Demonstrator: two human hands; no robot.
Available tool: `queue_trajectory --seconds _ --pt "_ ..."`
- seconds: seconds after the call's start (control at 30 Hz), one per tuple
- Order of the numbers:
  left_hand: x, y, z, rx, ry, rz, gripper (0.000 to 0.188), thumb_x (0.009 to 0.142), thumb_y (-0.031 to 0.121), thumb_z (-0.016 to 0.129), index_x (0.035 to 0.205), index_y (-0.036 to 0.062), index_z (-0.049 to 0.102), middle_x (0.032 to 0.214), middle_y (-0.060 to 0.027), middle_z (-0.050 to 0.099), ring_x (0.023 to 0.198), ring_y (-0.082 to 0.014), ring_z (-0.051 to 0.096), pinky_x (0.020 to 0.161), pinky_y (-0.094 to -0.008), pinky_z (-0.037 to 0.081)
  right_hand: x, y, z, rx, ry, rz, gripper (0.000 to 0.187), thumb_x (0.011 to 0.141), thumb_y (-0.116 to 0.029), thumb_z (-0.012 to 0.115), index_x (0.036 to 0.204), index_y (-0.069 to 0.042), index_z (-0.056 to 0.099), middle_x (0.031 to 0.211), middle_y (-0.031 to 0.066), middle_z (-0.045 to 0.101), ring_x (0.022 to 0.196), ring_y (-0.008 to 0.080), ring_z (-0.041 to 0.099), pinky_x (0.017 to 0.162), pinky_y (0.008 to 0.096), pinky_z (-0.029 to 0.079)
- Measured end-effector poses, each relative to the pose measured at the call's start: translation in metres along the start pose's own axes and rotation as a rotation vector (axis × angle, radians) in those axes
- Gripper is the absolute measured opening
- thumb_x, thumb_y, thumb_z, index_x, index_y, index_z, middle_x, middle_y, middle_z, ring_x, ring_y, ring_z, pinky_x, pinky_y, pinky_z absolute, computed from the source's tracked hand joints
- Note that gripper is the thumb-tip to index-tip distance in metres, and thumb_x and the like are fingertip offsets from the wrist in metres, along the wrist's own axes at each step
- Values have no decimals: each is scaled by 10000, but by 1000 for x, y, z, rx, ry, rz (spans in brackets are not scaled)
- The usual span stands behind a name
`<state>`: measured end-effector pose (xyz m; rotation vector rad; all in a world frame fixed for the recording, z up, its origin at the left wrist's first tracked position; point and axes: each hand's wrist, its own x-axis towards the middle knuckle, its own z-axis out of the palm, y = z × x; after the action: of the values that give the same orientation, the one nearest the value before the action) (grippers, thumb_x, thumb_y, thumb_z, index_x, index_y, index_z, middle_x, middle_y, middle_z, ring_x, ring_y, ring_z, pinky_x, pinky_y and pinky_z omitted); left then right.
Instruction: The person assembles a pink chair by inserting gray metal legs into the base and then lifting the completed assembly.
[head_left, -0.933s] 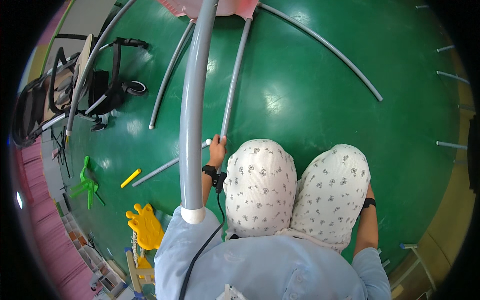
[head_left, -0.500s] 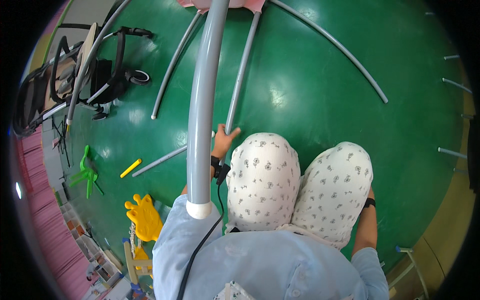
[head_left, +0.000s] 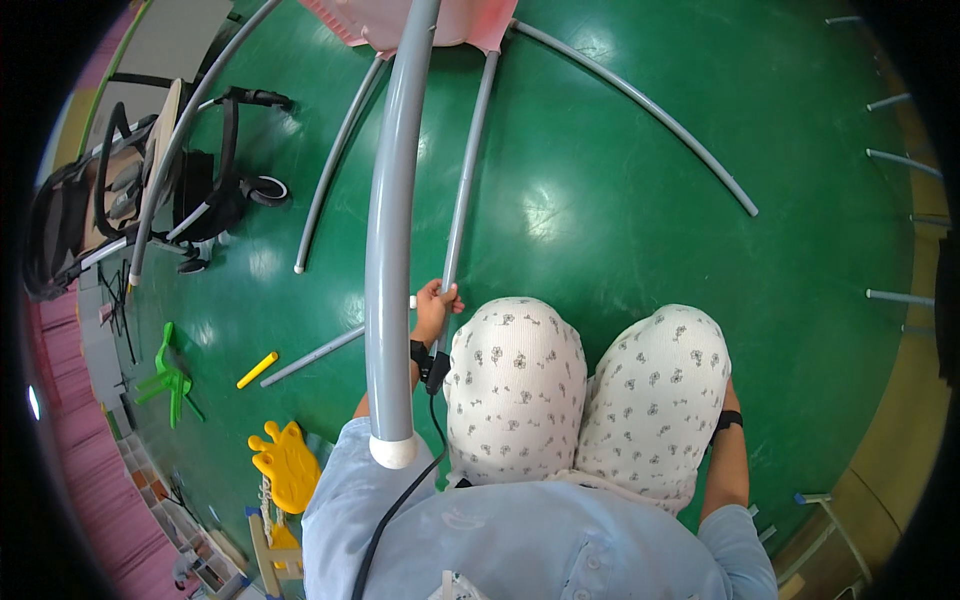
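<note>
A glossy green floor (head_left: 620, 240) spreads on both sides of a thick gray tube (head_left: 388, 260), which runs down the view over the person's left sleeve and ends in a rounded white cap (head_left: 393, 453). Below and to the right of that thick tube is the person's pale blue shirt (head_left: 500, 530), and right of it the bent knees in white flower-print trousers (head_left: 515, 390). Well to its left stands a black-framed stroller (head_left: 195, 190). Behind its upper end lies a pink plastic panel (head_left: 450, 20). A slim gray tube (head_left: 468, 165) slants down from the panel, just right of the thick tube; a curved gray tube (head_left: 648, 97) sweeps out farther right, and a white-tipped gray tube (head_left: 335, 145) leans on the left side. Near the thick tube's lower left is a yellow crown-topped board (head_left: 288, 470); farther left stands a small green frame (head_left: 172, 380). A loose gray tube (head_left: 310, 357) lies on the floor, passing behind the thick tube, with a short yellow tube (head_left: 257, 370) to its left. Just right of the thick tube, the left hand (head_left: 430, 312) has its grip curled around the slim gray tube's lower part. The right hand, well to the thick tube's right, is hidden by the leg, so I cannot tell its grip; a black wristband (head_left: 729, 420) shows on that arm.
</note>
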<state>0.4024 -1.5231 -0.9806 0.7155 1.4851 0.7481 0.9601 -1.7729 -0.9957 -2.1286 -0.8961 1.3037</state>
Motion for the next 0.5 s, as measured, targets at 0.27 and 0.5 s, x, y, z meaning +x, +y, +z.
queue_trajectory --seconds 0.27,0.5 --pt "-7 1 14 533 281 182 190 778 141 634 789 -42 584 600 -42 557 470 -118 517 444 -250 414 0 20 -2 -61 -3 -40 282 753 -197 543 908 36 574 930 232 595 865 359 576 727 375 453" --pt "-13 23 2 203 70 -62 186 787 150 637 788 -21 565 608 -42 540 455 -101 490 418 -228 389 5 -39 -3 -273 -13 90 207 751 -155 548 880 2 591 866 192 618 805 330 599 703 361 460"
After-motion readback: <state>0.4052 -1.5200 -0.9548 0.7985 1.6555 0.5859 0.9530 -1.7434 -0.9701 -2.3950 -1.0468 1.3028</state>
